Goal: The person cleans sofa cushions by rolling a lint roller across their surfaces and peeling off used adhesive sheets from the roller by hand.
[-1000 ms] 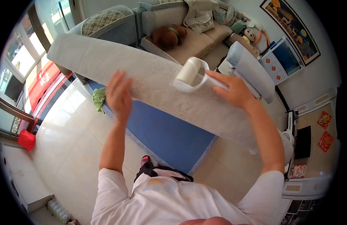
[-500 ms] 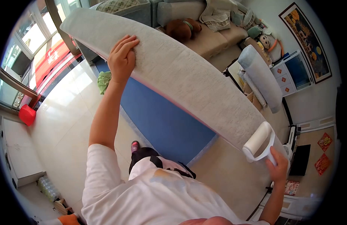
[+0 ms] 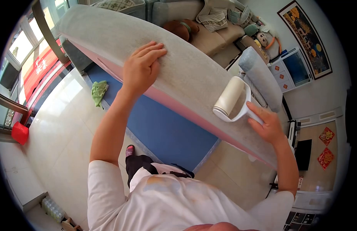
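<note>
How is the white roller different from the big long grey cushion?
The roller is small, while the cushion is far longer. The roller has a handle; the cushion has pink along its near side. The right hand grips the roller, but the left hand rests on the cushion. Both look pale, and each has a hand on it.

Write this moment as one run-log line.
left grip: open, on grey cushion | right grip: closed on lint roller | roller: over cushion, contact unclear
</note>
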### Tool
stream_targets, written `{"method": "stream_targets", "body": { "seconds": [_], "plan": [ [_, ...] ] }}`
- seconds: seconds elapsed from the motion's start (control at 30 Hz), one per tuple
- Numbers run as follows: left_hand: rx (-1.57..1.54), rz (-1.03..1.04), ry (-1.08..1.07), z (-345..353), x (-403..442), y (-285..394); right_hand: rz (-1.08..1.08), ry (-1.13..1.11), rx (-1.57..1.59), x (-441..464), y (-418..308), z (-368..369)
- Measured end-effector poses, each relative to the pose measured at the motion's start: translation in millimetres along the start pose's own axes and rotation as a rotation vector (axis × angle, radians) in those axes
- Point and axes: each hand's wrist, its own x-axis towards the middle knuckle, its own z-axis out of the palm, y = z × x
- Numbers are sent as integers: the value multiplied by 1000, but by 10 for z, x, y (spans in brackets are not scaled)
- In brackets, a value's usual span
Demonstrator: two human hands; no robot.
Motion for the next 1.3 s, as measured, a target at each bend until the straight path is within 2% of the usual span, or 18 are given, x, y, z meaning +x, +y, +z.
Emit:
{"method": "stream_targets", "body": {
  "seconds": [0.03,0.13,0.3,0.37,0.4,0.47,0.5,0.73,0.8,0.93,1.0,1.07,1.17,1.3],
  "plan": [
    [-44,-12,-44,-12,17,-2,-70,11,13,138,-36,29],
    [-165,12,-86,10,57,-109,-37,-44,21,515,-181,87],
    [-417,-76,-167,75,132,-194,-48,-24,36,1175,-442,255],
    [-723,-324,-199,137,176,-247,-44,-11,51,1395,-534,333],
    [-723,-317,-206,114,221,-256,-39,-3,53,1469,-557,365],
    [-972,-604,-287,58,318,-264,-97,37,85,1515,-569,413],
    [-1002,-646,-230,83,328,-268,-24,-16,78,1485,-628,368],
    [-911,-642,-170,70,453,-382,-43,153,4,302,-178,347],
    [-856,-640,-158,98,474,-489,115,102,-30,-156,-109,289],
    [-712,-631,-149,109,555,-593,103,209,-107,-961,156,308],
    [-667,-631,-140,121,599,-671,181,238,-239,-1294,208,292],
    [-556,-538,-145,148,626,-737,193,279,-292,-1649,307,299],
    [-458,-510,-165,159,671,-725,205,333,-389,-2047,412,263],
    [-353,-454,-235,83,702,-768,230,325,-491,-2075,458,199]
  ]
}}
